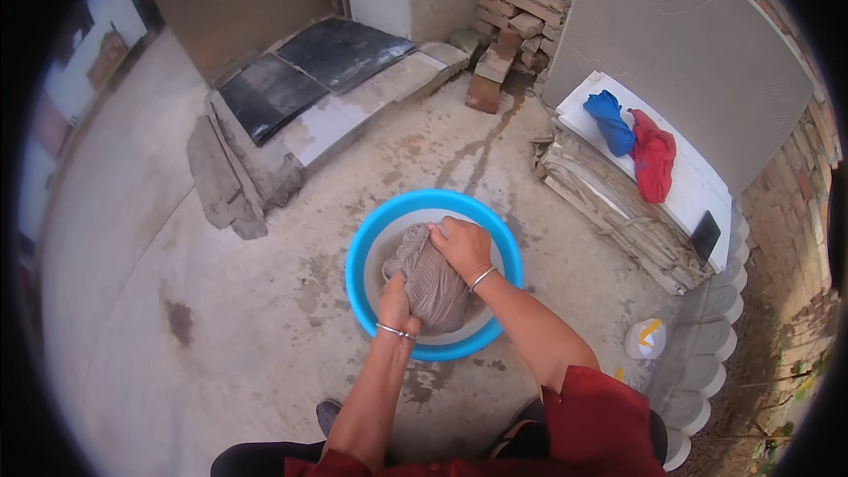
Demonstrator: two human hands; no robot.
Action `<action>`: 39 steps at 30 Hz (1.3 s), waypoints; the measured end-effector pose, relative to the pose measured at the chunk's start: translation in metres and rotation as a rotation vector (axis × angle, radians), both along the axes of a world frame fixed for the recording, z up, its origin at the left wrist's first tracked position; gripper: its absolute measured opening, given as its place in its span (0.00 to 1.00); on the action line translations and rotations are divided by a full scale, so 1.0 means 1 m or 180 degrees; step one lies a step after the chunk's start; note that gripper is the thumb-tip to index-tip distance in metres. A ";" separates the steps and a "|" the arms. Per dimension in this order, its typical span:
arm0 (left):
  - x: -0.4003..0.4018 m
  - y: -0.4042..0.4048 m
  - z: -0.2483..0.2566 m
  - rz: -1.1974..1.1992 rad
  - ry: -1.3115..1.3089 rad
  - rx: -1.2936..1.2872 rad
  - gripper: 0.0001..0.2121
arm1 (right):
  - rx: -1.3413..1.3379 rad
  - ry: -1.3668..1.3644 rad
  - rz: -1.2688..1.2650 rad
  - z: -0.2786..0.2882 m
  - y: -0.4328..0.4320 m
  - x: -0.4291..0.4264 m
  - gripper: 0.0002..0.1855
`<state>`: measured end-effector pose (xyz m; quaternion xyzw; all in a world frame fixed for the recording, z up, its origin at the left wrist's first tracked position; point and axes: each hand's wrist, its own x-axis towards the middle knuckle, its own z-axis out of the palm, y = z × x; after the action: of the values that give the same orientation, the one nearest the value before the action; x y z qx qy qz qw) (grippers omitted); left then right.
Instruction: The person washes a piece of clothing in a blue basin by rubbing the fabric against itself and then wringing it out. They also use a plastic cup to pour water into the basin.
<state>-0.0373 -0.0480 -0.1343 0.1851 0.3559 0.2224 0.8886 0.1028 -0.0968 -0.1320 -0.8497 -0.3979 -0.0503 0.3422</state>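
A round plastic basin (356, 291) with a bright blue rim and a whitish inside stands on the concrete in front of me. A wet, bunched grey-brown cloth (434, 285) fills much of it, with cloudy water showing around the folds. My left hand (395, 308) grips the cloth's near left side. Over its far right edge my right hand (465, 245) is closed, the thumb pressed on a gathered fold. Some fingertips of both hands are hidden by the fabric. Each wrist wears a silver-coloured bangle.
On the right, a white board (692, 202) bears a twisted blue cloth (609, 122), a red cloth (652, 156) and a dark smartphone (705, 236). A white tub (644, 339) sits below it. Bricks (491, 73) lie by the wall; dark slabs (344, 53) cover a doorstep.
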 end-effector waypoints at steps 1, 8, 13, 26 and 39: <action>-0.001 0.005 -0.004 0.0017 0.0142 0.0132 0.15 | -0.0240 0.0013 -0.0097 -0.013 -0.008 0.010 0.20; -0.018 0.029 -0.029 0.0045 0.1115 0.1714 0.18 | -0.1542 0.0445 0.0033 -0.057 -0.035 0.041 0.22; -0.026 0.038 -0.077 -0.0191 0.1844 0.1580 0.28 | -0.1064 0.1019 -0.0010 -0.082 -0.029 0.015 0.31; -0.039 0.065 -0.078 -0.0194 -0.0839 -0.0167 0.23 | 0.0077 0.2001 0.1406 0.038 0.002 -0.119 0.19; -0.001 0.004 -0.030 -0.0192 -0.0419 -0.0240 0.19 | 0.0168 0.0123 0.0247 0.010 0.006 -0.019 0.16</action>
<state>-0.0381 -0.0438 -0.1642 0.1472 0.2991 0.1937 0.9227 0.0834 -0.0905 -0.1225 -0.8251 -0.4225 -0.0310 0.3738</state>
